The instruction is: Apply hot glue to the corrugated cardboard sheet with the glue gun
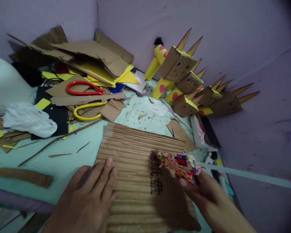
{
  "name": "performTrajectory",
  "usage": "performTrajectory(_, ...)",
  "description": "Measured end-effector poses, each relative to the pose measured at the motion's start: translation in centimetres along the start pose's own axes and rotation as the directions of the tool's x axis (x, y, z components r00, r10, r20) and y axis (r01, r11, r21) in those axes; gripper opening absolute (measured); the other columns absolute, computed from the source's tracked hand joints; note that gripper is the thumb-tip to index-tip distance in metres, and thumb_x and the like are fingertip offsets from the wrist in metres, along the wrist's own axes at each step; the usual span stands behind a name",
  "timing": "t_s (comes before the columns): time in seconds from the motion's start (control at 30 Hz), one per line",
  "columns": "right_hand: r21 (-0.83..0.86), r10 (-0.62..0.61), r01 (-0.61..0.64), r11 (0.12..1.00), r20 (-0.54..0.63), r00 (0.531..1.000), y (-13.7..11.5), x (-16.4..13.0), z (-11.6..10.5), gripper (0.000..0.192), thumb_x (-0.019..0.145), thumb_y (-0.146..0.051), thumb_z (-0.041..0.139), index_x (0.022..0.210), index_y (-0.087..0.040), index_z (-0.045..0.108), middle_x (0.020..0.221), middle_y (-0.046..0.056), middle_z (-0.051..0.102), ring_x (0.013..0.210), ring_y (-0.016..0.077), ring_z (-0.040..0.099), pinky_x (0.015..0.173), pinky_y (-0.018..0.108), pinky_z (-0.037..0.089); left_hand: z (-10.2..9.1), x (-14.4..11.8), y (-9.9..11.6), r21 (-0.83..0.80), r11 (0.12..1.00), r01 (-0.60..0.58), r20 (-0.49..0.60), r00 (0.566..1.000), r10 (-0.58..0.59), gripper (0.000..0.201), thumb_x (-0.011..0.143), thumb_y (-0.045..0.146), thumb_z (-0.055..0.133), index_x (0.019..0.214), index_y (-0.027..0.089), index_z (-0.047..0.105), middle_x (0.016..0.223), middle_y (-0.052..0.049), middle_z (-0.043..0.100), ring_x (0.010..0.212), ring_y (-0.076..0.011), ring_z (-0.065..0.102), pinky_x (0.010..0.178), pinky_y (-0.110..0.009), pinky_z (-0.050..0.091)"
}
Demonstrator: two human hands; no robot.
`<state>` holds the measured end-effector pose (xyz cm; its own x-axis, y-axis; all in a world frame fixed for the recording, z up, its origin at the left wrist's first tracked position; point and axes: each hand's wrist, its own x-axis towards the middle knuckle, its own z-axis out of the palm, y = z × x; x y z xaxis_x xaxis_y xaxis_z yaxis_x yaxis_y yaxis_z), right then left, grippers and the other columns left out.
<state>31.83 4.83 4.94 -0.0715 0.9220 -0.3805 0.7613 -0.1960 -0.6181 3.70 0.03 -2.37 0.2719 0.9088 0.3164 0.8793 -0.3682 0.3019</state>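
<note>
A ridged brown cardboard sheet (133,184) with dark printed characters lies in front of me. My left hand (94,184) rests flat on its left side, fingers stretched out. In my right hand (203,191) is a hot glue gun (177,161) with a colourful flower pattern, fingers wrapped round its handle. A long translucent glue stick (247,174) sticks out of its back toward the right. The gun's nozzle points left, over the printed characters; whether it touches the cardboard I cannot tell. A dark shadow falls on the sheet below the gun.
Red-handled scissors (84,88) and a yellow handle (88,111) lie among cardboard scraps at the left. Behind them is a cardboard pile (92,55). Box figures with spikes (179,66) line the wall. A crumpled white bag (29,119) and cardboard strip (23,176) sit left.
</note>
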Motion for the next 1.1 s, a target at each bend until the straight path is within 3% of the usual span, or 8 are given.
performTrajectory(0.27,0.09,-0.004,0.006,0.996,-0.02,1.0,0.2,-0.1,-0.5,0.036,0.086,-0.043,0.055,0.113,-0.02,0.059,0.122,0.011,0.062,0.114,0.0269,0.057,0.097,0.04,0.046,0.0,0.2,-0.1,-0.003,1.0,0.011,0.001,1.0,-0.011,0.042,0.094,0.028,0.031,0.112,0.017,0.066,0.126,-0.01,0.061,0.118,-0.0249,0.053,0.096,-0.045,0.031)
performTrajectory(0.57,0.009,-0.025,0.027,1.0,-0.136,0.99,1.0,-0.5,-1.1,0.033,0.083,-0.046,0.056,0.103,-0.022,0.065,0.095,0.009,0.072,0.098,0.0287,0.064,0.088,0.044,0.051,0.0,0.3,0.1,-0.033,0.999,0.027,-0.062,0.998,-0.029,0.042,0.095,0.027,0.029,0.106,0.016,0.068,0.121,-0.01,0.064,0.112,-0.0244,0.057,0.092,-0.045,0.034)
performTrajectory(0.8,0.058,-0.005,0.012,0.998,-0.132,0.991,1.6,-0.7,-1.2,0.041,0.085,-0.049,0.052,0.111,-0.019,0.061,0.117,0.014,0.065,0.108,0.0286,0.061,0.095,0.044,0.047,-0.3,0.6,0.0,-0.005,1.0,-0.004,-0.05,0.999,0.004,0.04,0.093,0.026,0.031,0.101,0.016,0.069,0.119,-0.01,0.065,0.11,-0.025,0.059,0.09,-0.045,0.034)
performTrajectory(1.1,0.059,0.035,-0.025,0.998,-0.186,0.982,1.5,-1.2,-2.0,0.043,0.084,-0.051,0.054,0.111,-0.019,0.062,0.113,0.013,0.067,0.106,0.0296,0.062,0.093,0.041,0.048,-0.4,0.7,-0.2,-0.003,0.998,-0.069,-0.101,0.993,0.068,0.031,0.088,0.021,0.04,0.105,0.014,0.064,0.118,-0.012,0.066,0.11,-0.0252,0.058,0.089,-0.044,0.035)
